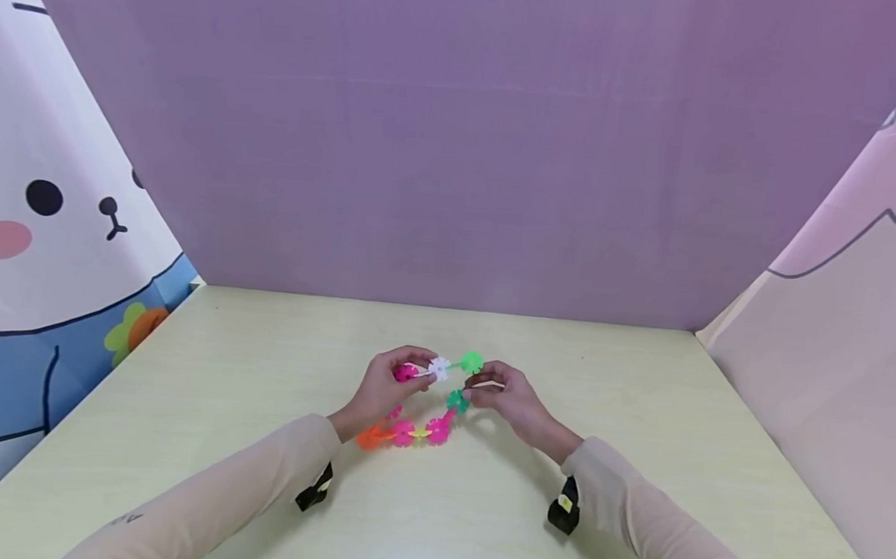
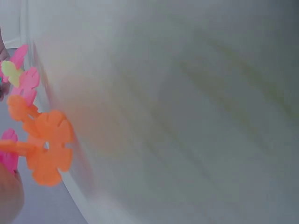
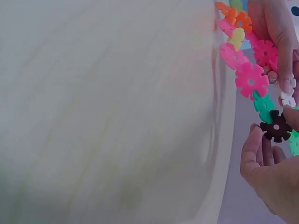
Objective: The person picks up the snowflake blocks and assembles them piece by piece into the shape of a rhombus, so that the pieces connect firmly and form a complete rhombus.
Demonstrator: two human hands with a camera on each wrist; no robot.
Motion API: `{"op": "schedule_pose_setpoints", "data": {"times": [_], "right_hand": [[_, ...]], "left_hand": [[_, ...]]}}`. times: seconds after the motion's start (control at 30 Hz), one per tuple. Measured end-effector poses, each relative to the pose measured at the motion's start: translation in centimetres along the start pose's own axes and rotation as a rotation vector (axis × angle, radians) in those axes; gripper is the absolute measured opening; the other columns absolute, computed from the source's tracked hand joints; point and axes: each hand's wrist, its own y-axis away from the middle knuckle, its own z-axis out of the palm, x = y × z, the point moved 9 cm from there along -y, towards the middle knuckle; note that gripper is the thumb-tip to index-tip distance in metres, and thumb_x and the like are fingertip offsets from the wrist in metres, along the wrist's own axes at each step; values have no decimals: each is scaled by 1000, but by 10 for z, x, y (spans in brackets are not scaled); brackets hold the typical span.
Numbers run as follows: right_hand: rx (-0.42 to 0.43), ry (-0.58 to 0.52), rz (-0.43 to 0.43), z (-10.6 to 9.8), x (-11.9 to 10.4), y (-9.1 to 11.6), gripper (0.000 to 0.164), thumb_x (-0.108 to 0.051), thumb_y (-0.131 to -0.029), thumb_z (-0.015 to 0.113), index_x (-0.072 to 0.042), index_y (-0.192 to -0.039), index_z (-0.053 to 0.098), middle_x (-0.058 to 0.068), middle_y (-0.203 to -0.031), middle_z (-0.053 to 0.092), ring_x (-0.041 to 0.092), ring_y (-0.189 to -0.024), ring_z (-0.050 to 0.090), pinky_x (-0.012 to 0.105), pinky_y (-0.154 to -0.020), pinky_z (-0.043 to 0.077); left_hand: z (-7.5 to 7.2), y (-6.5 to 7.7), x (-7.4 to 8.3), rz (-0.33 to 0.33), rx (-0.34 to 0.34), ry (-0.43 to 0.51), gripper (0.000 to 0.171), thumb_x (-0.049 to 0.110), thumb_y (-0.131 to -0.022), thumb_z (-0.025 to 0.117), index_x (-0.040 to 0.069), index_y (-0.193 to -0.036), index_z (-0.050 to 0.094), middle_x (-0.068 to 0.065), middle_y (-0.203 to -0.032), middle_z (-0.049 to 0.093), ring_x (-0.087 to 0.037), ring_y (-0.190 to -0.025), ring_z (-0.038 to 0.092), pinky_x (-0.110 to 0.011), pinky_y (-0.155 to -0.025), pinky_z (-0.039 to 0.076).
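A chain of flower-shaped interlocking plastic discs hangs in a loop between both hands above the table. My left hand (image 1: 383, 385) pinches it by the white disc (image 1: 438, 368), next to a deep pink disc (image 1: 405, 373). A light green disc (image 1: 472, 362) sticks out beyond the white one. My right hand (image 1: 518, 403) pinches a dark brown disc (image 3: 268, 127), which meets a teal disc (image 1: 457, 400). Along the lower side run pink discs (image 3: 252, 72), a yellow disc (image 3: 237, 38) and orange discs (image 2: 51, 163). Fingers partly hide the white and light green discs in the right wrist view.
The pale wooden table (image 1: 445, 513) lies beneath both hands. A purple panel (image 1: 454, 146) rises at its back edge. Cartoon-printed fabric (image 1: 57, 296) hangs on the left, and a pinkish sheet (image 1: 844, 330) on the right.
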Motion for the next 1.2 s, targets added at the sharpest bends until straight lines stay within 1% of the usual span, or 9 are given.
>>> {"op": "schedule_pose_setpoints", "data": {"times": [0.1, 0.2, 0.37, 0.47, 0.67, 0.83, 1.07, 1.13, 1.2], "right_hand": [[1, 0, -4, 0, -1, -2, 43, -4, -82, 64, 10, -117, 43, 23, -115, 54, 13, -90, 62, 26, -81, 51], [-7, -7, -9, 1, -4, -2, 45, -3, -83, 63, 10, -120, 41, 24, -116, 52, 15, -92, 62, 27, -82, 51], [-29, -18, -21, 3, -10, -4, 44, 0, -84, 60, 10, -121, 39, 26, -119, 50, 26, -101, 60, 31, -86, 51], [-36, -16, -30, 4, -13, -6, 42, 2, -85, 58, 10, -121, 39, 28, -120, 49, 31, -105, 59, 32, -88, 50], [-38, -6, -35, 4, -16, -9, 41, 2, -85, 58, 8, -121, 40, 31, -123, 47, 28, -104, 60, 32, -88, 50], [-34, -7, -40, 4, -17, -10, 41, 0, -84, 61, 5, -120, 43, 30, -123, 48, 23, -101, 61, 32, -89, 50], [-7, -34, -54, 2, -18, -9, 41, 2, -82, 62, 3, -119, 44, 25, -118, 52, 18, -96, 62, 31, -88, 50], [0, -38, -58, 2, -18, -9, 40, 2, -82, 62, 2, -118, 45, 24, -117, 53, 18, -96, 62, 31, -87, 50], [4, -42, -64, 1, -19, -9, 39, 2, -83, 62, 1, -119, 46, 24, -118, 52, 19, -98, 62, 30, -87, 51]], "left_hand": [[-1, -2, -7, 0, 28, 10, 32, 11, -81, 68, 7, -112, 61, -16, -101, 63, -42, -84, 62, -50, -73, 52], [-3, -2, -7, 2, 54, 16, 32, 13, -80, 69, 10, -111, 62, -14, -102, 63, -41, -84, 63, -48, -74, 52], [-5, 0, -5, 15, 88, 29, 31, 12, -80, 69, 14, -110, 63, -10, -103, 62, -42, -85, 63, -48, -76, 52], [-5, 1, -4, 21, 97, 31, 30, 11, -80, 69, 16, -109, 63, -8, -103, 62, -41, -85, 63, -45, -76, 53], [-4, 1, -3, 50, 99, 29, 30, 11, -80, 69, 16, -109, 62, -9, -102, 62, -41, -85, 63, -31, -72, 55], [-2, 2, -2, 65, 95, 47, 30, 9, -80, 68, 14, -109, 62, -10, -102, 61, -43, -84, 62, -32, -72, 55], [-1, 2, -1, 31, 90, 54, 31, 11, -80, 69, 13, -110, 62, -11, -103, 61, -42, -86, 62, -24, -70, 55], [-1, 3, 3, 22, 87, 54, 31, 9, -80, 69, 11, -110, 62, -12, -103, 61, -40, -85, 64, -24, -69, 55], [0, 5, 9, 18, 83, 45, 31, 7, -80, 68, 9, -111, 61, -14, -104, 61, -33, -81, 66, -24, -70, 55]]}}
